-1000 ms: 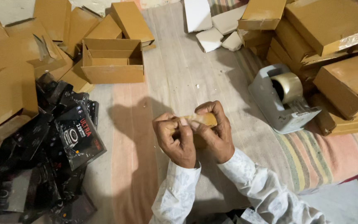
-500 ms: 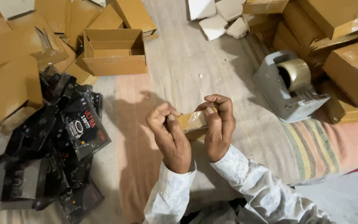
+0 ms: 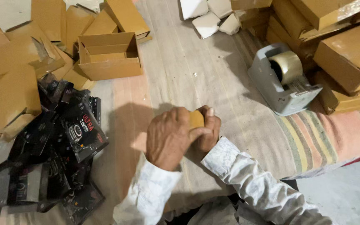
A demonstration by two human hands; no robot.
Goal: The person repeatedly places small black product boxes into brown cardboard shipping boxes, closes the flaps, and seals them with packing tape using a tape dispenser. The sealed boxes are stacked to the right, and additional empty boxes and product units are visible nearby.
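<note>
Left hand (image 3: 169,137): closed over a small tan cardboard box (image 3: 196,119), the back of the hand turned up toward the camera.
Right hand (image 3: 208,130): clamped on the same box from the far side — a thumbnail is seen at its upper edge.
Box: held between both hands, above the striped mat (image 3: 313,141), mostly hidden by fingers.
Left of the hands: a heap of black product packets (image 3: 59,141) is spread beside flattened cartons.
Beyond: an open brown carton (image 3: 109,56) is set upright on the mat.
Right: a grey tape dispenser (image 3: 282,79) — loaded with a brown roll — is placed near stacked sealed boxes (image 3: 346,54).
</note>
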